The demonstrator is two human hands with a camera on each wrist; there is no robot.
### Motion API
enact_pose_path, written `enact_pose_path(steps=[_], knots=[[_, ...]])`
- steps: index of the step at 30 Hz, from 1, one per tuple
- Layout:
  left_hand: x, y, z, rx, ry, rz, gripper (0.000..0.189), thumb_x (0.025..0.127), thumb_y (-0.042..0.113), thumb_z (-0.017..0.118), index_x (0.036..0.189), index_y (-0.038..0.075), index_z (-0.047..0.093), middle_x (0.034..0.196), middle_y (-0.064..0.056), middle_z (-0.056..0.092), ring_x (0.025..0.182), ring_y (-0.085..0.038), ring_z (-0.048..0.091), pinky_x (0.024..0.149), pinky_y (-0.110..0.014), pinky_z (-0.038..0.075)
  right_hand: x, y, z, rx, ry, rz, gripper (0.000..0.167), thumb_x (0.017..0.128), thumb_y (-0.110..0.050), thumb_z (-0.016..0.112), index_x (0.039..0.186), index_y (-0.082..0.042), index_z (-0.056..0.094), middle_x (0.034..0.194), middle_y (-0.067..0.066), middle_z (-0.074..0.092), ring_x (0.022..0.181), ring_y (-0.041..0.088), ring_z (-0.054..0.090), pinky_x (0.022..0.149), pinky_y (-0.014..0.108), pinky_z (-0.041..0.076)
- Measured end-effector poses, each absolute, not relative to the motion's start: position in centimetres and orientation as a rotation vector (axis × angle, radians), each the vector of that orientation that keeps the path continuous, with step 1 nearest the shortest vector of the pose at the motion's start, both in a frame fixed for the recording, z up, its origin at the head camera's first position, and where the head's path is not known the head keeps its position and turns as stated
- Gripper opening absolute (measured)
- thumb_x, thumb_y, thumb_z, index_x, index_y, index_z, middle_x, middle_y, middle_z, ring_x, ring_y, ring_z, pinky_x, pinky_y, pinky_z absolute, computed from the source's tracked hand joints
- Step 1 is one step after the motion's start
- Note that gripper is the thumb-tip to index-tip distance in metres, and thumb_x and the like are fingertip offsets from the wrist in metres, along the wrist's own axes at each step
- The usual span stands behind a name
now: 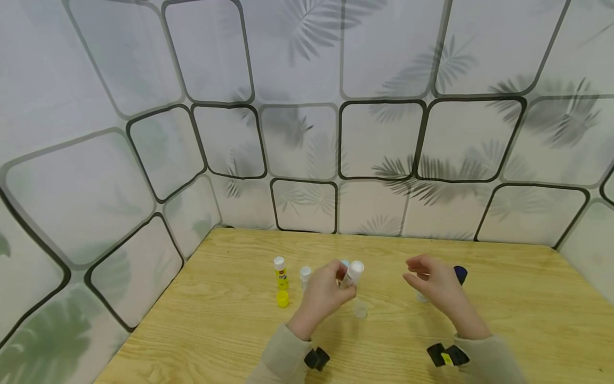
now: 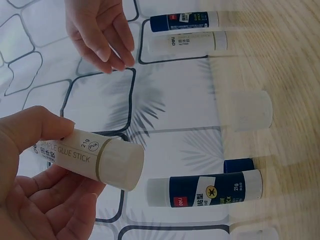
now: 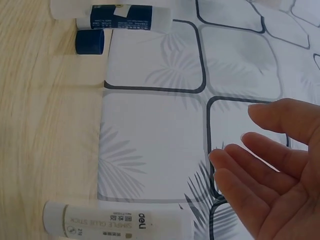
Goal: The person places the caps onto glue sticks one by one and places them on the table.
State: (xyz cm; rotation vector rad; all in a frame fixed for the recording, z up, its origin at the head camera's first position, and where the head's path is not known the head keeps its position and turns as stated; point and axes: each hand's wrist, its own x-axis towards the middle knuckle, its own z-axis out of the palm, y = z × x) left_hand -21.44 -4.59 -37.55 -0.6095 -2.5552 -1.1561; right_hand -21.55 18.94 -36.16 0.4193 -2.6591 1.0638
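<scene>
My left hand [image 1: 326, 290] grips a white glue stick [image 2: 75, 152] between thumb and fingers, above the table. Its printed label and gold band show in the left wrist view. Below it stands a navy glue stick [image 2: 207, 190] with a pale top, a navy cap [image 2: 239, 165] beside it. A translucent cap [image 1: 360, 308] lies near the left hand. My right hand [image 1: 438, 288] holds nothing, its fingers loosely bent in the air. Close by it stand another white glue stick [image 3: 120, 220] and a second navy glue stick [image 2: 182, 21], partly hidden by the hand in the head view.
Left of the left hand stand a yellow glue stick [image 1: 281, 276] with a white top and a white-topped stick [image 1: 305, 274]. A yellow cap [image 1: 283, 298] rests in front of them. The wooden table [image 1: 230, 320] meets a patterned curtain [image 1: 302, 141] at the back and left.
</scene>
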Motion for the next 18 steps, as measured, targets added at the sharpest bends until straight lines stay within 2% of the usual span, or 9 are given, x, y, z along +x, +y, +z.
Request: enact_pose_path(steps=[11, 18], knots=[[-20.8, -4.8, -36.6, -0.620, -2.539, -1.118, 0.021, 0.077, 0.017, 0.066, 0.094, 0.006, 0.061, 0.080, 0.002, 0.059, 0.064, -0.005, 0.051, 0.055, -0.018, 0.042, -22.3, 16.5, -38.2, 0.511, -2.678, 1.026, 0.027, 0.078, -0.008, 0.066, 0.101, 0.004, 0.059, 0.097, 0.017, 0.060, 0.089, 0.031, 0.057, 0.074, 0.040, 0.048], [-20.5, -4.7, -36.1, -0.650, -2.526, -1.112, 0.020, 0.076, 0.017, 0.066, 0.093, 0.007, 0.063, 0.081, 0.003, 0.059, 0.065, -0.004, 0.050, 0.057, -0.019, 0.042, -22.5, 14.9, -38.9, 0.526, -2.737, 1.086, 0.027, 0.078, -0.007, 0.066, 0.101, 0.004, 0.059, 0.097, 0.018, 0.060, 0.088, 0.031, 0.057, 0.072, 0.040, 0.048]])
